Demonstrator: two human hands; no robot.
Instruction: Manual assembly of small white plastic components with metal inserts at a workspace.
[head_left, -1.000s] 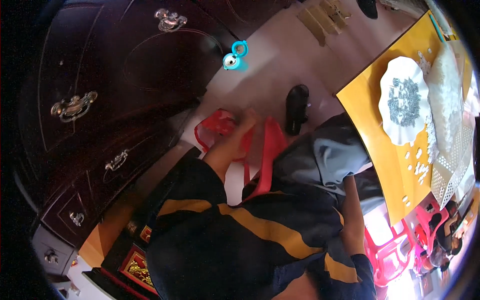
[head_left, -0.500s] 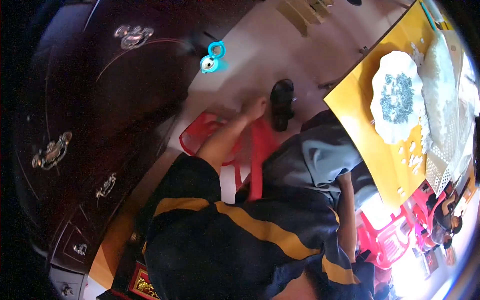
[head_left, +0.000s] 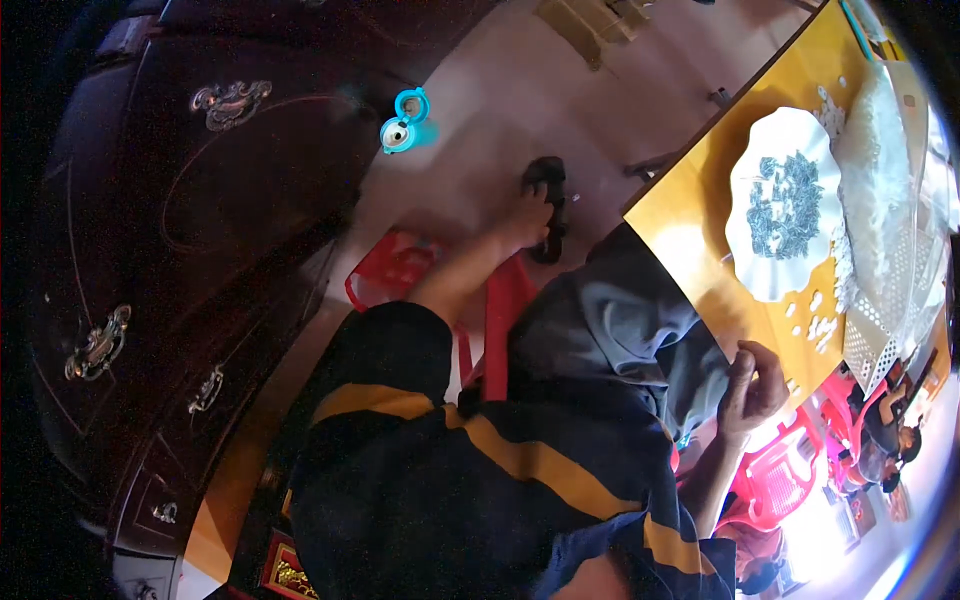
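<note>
My left hand [head_left: 532,217] reaches out over the floor. It overlaps a black slipper [head_left: 545,170] in the picture; whether it touches the slipper I cannot tell. Its fingers look loosely bent and apart, with nothing seen in them. Beside the near edge of the yellow table [head_left: 690,215], my right hand [head_left: 755,388] is raised with thumb and fingers curved and parted, holding nothing visible. On the table stands a white scalloped plate [head_left: 745,220] bearing small dark green pieces. Small white pieces [head_left: 822,330] lie scattered around it.
A clear plastic bag of white material [head_left: 875,170] and a perforated white sheet [head_left: 872,350] lie beyond the plate. A turquoise flip-lid container [head_left: 398,136] stands by the dark cabinet [head_left: 270,190]. Red plastic chairs [head_left: 385,270] are near me; other people [head_left: 885,440] sit at far right.
My right hand has risen from beside my lap to the table's edge. The left hand has shifted over the slipper. The whole view has turned slightly.
</note>
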